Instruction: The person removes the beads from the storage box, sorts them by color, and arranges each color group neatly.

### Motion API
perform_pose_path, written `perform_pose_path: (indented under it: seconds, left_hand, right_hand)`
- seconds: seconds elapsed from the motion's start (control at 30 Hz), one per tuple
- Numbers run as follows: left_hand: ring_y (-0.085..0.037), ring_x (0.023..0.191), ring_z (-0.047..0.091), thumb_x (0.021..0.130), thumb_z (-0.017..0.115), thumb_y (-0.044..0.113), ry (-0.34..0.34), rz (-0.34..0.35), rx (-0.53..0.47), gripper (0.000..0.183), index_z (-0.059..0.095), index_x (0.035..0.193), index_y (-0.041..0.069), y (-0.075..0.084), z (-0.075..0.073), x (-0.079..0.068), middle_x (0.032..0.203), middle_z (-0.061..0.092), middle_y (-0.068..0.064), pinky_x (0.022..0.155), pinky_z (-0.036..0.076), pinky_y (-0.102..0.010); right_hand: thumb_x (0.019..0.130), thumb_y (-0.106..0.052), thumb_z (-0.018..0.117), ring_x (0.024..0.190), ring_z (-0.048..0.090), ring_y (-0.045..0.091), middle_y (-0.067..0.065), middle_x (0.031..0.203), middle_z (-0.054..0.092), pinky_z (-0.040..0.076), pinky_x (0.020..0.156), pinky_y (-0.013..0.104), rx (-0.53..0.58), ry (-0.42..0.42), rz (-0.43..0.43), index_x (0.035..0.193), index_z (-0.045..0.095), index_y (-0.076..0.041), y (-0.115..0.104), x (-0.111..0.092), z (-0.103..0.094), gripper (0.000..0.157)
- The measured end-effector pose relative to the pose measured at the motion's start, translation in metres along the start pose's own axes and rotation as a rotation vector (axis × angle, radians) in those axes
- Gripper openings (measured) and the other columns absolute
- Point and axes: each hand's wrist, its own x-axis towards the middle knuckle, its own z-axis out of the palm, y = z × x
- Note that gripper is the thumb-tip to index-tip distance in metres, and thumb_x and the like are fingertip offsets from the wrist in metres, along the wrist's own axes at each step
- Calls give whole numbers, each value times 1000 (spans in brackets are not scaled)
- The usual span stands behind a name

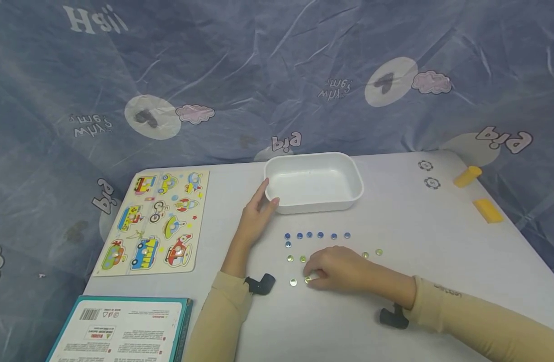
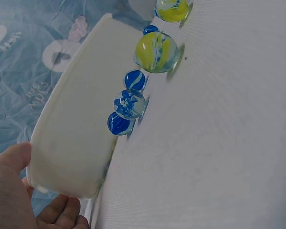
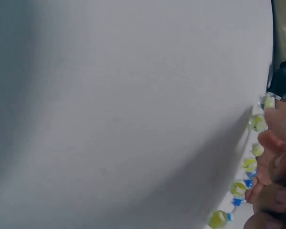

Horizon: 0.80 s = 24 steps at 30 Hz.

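A white plastic tray (image 1: 315, 206) stands near the table's back edge. My left hand (image 1: 255, 216) grips its near left corner, thumb against the rim and fingers around the outer side, as the left wrist view also shows. In front of the tray, blue glass marbles (image 1: 320, 235) form a row, with one more blue marble (image 1: 288, 244) below its left end. Yellow-green marbles (image 1: 290, 258) lie nearer, partly hidden by my right hand (image 1: 337, 269). Its thumb and forefinger pinch a yellow-green marble (image 1: 308, 279), beside another marble (image 1: 293, 282). The right wrist view catches only part of that hand.
A wooden vehicle puzzle board (image 1: 156, 221) lies on the left, with a teal-edged box (image 1: 123, 329) nearer me. Toward the right edge are a yellow cylinder (image 1: 468, 177), a yellow block (image 1: 488, 210) and two round chip-like pieces (image 1: 432, 183). Printed cloth (image 1: 258, 75) hangs behind the table.
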Motion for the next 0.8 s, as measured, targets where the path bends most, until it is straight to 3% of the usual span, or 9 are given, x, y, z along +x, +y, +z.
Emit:
perform_pose_path:
  seconds: [0.17, 0.3, 0.47, 0.57, 0.67, 0.8]
  left_hand:
    - [-11, 141, 31, 88, 50, 61, 11, -11, 22, 61, 22, 142, 54, 3, 1, -2, 151, 28, 21, 115, 31, -39]
    - [-12, 142, 31, 90, 51, 57, 24, -19, 42, 60, 21, 141, 55, 5, 1, -3, 152, 27, 22, 115, 31, -41]
    - [-11, 142, 30, 91, 52, 53, 28, -24, 50, 59, 22, 142, 53, 5, 2, -2, 152, 26, 23, 115, 31, -39]
    - [-10, 142, 30, 90, 51, 55, 29, -30, 53, 59, 21, 142, 54, 5, 2, -1, 151, 26, 24, 115, 31, -38]
    - [-10, 142, 30, 90, 51, 56, 26, -35, 48, 60, 21, 142, 54, 5, 2, -1, 151, 26, 24, 115, 31, -38]
    - [-10, 142, 30, 90, 51, 57, 16, -43, 42, 60, 21, 142, 55, 5, 1, -1, 151, 27, 24, 115, 31, -38]
  right_hand:
    - [83, -45, 68, 61, 46, -4, -25, 76, 56, 44, 62, 15, 3, 85, -6, 100, 72, -32, -2, 0, -15, 21]
    - [86, -49, 64, 62, 48, -1, -23, 72, 51, 43, 58, 15, 63, 182, 8, 102, 71, -31, 1, 8, -38, 25]
    - [88, -53, 59, 63, 46, 6, -14, 72, 50, 42, 55, 20, 102, 291, 82, 108, 68, -29, 20, 30, -66, 33]
    - [89, -47, 61, 63, 45, 8, -11, 73, 51, 42, 54, 22, 83, 337, 111, 109, 68, -28, 36, 48, -77, 28]
    - [90, -40, 63, 63, 46, 11, -9, 74, 52, 43, 56, 24, 64, 353, 131, 110, 68, -25, 49, 66, -84, 26]
    - [88, -39, 65, 68, 49, 13, -5, 76, 55, 44, 62, 27, 62, 300, 152, 112, 68, -22, 63, 87, -88, 30]
